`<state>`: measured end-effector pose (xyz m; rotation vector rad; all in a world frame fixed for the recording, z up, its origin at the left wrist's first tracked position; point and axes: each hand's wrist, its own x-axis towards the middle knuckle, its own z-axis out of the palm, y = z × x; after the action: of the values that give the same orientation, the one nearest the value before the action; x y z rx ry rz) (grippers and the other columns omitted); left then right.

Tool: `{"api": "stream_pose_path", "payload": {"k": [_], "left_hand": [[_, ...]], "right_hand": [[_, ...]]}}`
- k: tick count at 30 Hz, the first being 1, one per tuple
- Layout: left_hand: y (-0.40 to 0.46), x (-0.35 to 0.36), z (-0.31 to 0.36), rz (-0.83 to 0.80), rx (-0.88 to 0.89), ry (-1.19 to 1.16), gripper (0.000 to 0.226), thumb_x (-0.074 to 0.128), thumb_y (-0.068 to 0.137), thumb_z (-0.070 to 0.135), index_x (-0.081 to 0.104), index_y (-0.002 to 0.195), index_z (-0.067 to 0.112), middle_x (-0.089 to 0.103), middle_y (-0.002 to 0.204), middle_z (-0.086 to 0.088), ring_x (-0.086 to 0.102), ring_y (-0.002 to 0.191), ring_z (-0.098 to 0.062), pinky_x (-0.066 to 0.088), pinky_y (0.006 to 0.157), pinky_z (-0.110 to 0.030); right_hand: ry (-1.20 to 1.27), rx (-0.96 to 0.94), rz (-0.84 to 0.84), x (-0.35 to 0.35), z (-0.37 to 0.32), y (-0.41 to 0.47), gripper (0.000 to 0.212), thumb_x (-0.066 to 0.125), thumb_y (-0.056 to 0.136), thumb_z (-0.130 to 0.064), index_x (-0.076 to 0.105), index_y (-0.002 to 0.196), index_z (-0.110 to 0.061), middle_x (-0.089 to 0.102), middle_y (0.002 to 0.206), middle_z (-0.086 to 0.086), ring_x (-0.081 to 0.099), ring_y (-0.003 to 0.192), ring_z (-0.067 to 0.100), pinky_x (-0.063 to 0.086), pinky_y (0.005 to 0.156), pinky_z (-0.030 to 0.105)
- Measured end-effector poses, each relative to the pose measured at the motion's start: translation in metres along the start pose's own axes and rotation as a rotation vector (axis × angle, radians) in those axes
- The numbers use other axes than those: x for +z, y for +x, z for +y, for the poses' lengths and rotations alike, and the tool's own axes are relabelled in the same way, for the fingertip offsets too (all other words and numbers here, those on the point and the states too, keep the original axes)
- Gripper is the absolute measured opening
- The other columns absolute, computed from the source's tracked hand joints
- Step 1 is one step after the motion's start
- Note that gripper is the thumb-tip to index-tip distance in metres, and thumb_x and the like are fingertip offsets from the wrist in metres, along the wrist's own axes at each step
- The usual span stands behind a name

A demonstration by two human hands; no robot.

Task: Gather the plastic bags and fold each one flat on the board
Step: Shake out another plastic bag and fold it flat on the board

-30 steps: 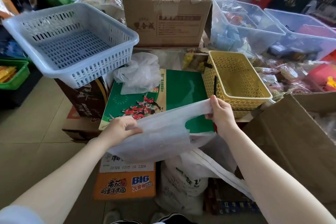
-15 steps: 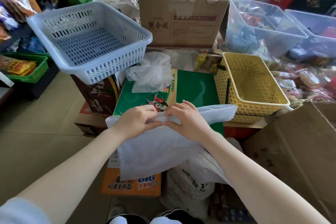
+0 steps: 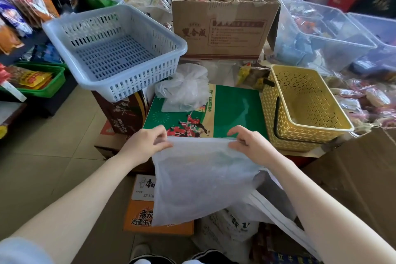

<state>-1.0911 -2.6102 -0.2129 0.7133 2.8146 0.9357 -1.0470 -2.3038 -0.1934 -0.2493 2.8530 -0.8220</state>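
Cluttered shop stock all round, green board (image 3: 233,109) in the middle. Hands now spread apart from their meeting at centre half a second ago: left hand (image 3: 143,142) and right hand (image 3: 249,142) each pinching the white bag (image 3: 203,180) by its top edge, hanging over the board's near edge; fold probably halfway. Counted: one crumpled bag (image 3: 184,90) waiting on the board, two baskets, blue basket (image 3: 113,49) and yellow basket (image 3: 300,109).

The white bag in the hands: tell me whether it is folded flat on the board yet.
Not yet. The white bag hangs spread from its top edge, pinched by the left hand and right hand, over the green board's near edge.
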Motion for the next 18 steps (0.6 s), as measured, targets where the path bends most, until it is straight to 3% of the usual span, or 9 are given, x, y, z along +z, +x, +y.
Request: {"api": "stream_pose_path", "payload": {"k": [2, 5, 9, 11, 14, 16, 18], "left_hand": [[0.007, -0.005, 0.005, 0.038, 0.002, 0.064, 0.014, 0.057, 0.089, 0.031, 0.053, 0.092, 0.017, 0.065, 0.076, -0.004, 0.059, 0.067, -0.020, 0.045, 0.059, -0.035], [0.022, -0.018, 0.008, 0.146, 0.026, 0.131, 0.025, 0.054, 0.091, 0.024, 0.057, 0.114, 0.013, 0.069, 0.085, -0.006, 0.062, 0.068, -0.021, 0.046, 0.055, -0.030], [0.058, -0.045, 0.018, 0.362, 0.069, 0.205, 0.012, 0.058, 0.089, 0.017, 0.065, 0.087, 0.007, 0.061, 0.068, -0.003, 0.060, 0.063, -0.027, 0.032, 0.044, -0.021], [0.078, -0.064, 0.034, 0.518, 0.103, 0.212, 0.012, 0.058, 0.089, 0.014, 0.062, 0.086, 0.002, 0.062, 0.072, -0.010, 0.059, 0.064, -0.027, 0.029, 0.047, -0.020], [0.096, -0.093, 0.055, 0.726, 0.171, 0.142, 0.013, 0.055, 0.091, 0.012, 0.058, 0.090, 0.000, 0.062, 0.085, -0.017, 0.057, 0.075, -0.028, 0.037, 0.062, -0.029], [0.097, -0.104, 0.055, 0.760, 0.235, 0.144, 0.014, 0.054, 0.091, 0.014, 0.057, 0.091, 0.001, 0.061, 0.088, -0.017, 0.056, 0.081, -0.029, 0.038, 0.067, -0.032], [0.091, -0.103, 0.043, 0.706, 0.330, 0.201, 0.015, 0.049, 0.091, 0.018, 0.054, 0.089, 0.005, 0.060, 0.088, -0.015, 0.053, 0.085, -0.026, 0.040, 0.070, -0.034]], "right_hand": [[-0.054, 0.023, -0.009, -0.011, 0.003, 0.008, 0.016, 0.056, 0.091, -0.031, 0.054, 0.081, -0.019, 0.050, 0.062, -0.006, 0.045, 0.055, 0.015, 0.036, 0.055, 0.031], [-0.056, 0.019, 0.013, -0.029, 0.002, 0.025, 0.026, 0.053, 0.092, -0.024, 0.050, 0.066, -0.020, 0.050, 0.060, -0.007, 0.047, 0.056, 0.015, 0.037, 0.054, 0.028], [-0.105, 0.001, 0.187, -0.061, -0.013, 0.057, 0.020, 0.050, 0.094, -0.023, 0.061, 0.088, -0.007, 0.061, 0.076, 0.002, 0.054, 0.065, 0.020, 0.039, 0.052, 0.025], [-0.144, -0.018, 0.350, -0.086, -0.026, 0.074, 0.025, 0.056, 0.091, -0.031, 0.062, 0.098, -0.007, 0.067, 0.088, 0.008, 0.060, 0.077, 0.027, 0.046, 0.066, 0.034], [-0.248, -0.064, 0.541, -0.125, -0.044, 0.086, 0.037, 0.068, 0.081, -0.037, 0.061, 0.110, -0.014, 0.067, 0.108, 0.004, 0.058, 0.100, 0.026, 0.035, 0.090, 0.037], [-0.347, -0.183, 0.671, -0.136, -0.051, 0.083, 0.027, 0.070, 0.081, -0.025, 0.064, 0.103, -0.011, 0.067, 0.106, 0.006, 0.058, 0.101, 0.030, 0.033, 0.087, 0.037], [-0.432, -0.338, 0.727, -0.131, -0.051, 0.074, 0.014, 0.065, 0.076, -0.004, 0.063, 0.089, -0.008, 0.067, 0.091, 0.010, 0.060, 0.085, 0.032, 0.041, 0.075, 0.038]]}}
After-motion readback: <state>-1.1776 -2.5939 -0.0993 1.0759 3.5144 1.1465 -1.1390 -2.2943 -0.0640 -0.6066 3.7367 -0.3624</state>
